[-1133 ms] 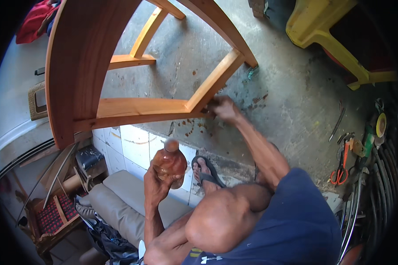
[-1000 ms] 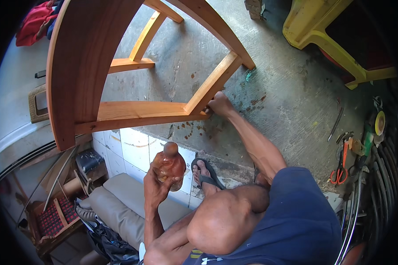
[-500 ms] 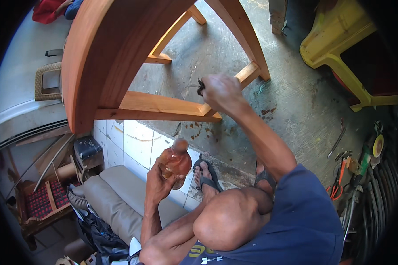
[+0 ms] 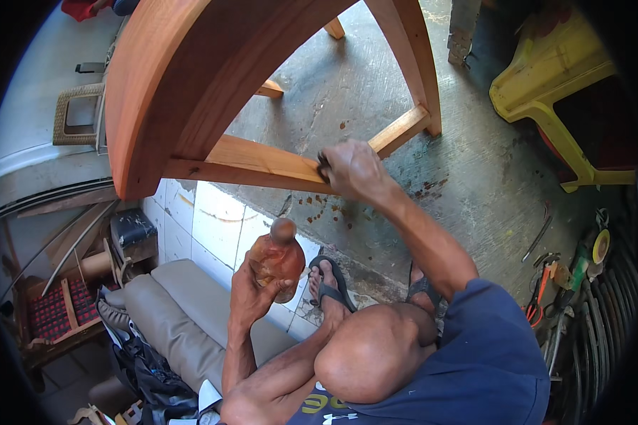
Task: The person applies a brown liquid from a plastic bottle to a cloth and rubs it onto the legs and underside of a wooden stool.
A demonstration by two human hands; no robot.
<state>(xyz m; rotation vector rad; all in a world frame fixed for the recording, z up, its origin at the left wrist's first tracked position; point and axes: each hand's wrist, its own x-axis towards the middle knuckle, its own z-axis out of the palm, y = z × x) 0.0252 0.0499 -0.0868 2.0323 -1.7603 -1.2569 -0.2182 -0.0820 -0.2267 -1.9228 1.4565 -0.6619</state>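
Observation:
My left hand [image 4: 254, 292] is wrapped round a clear bottle [image 4: 279, 261] of reddish-brown liquid, held upright above the white tiles. In front of it stands a wooden furniture frame [image 4: 156, 92] with a broad curved side and lower rails. My right hand [image 4: 358, 168] is closed round a small dark wad [image 4: 323, 167], perhaps a rag, mostly hidden by the fingers. The wad presses on the lower rail [image 4: 262, 161] near its corner with the cross rail [image 4: 400, 132].
Brown drips spot the concrete floor [image 4: 333, 92]. A yellow plastic chair [image 4: 546, 99] stands at far right, above orange-handled scissors [image 4: 536, 301] and an angle grinder [image 4: 590, 258]. Grey cushions [image 4: 184, 312] lie at lower left, beside a wooden seat frame [image 4: 64, 308].
My right hand has come down onto the rail's corner, bringing the dark wad against the wood. The left hand still holds the bottle in nearly the same place. The view has shifted slightly.

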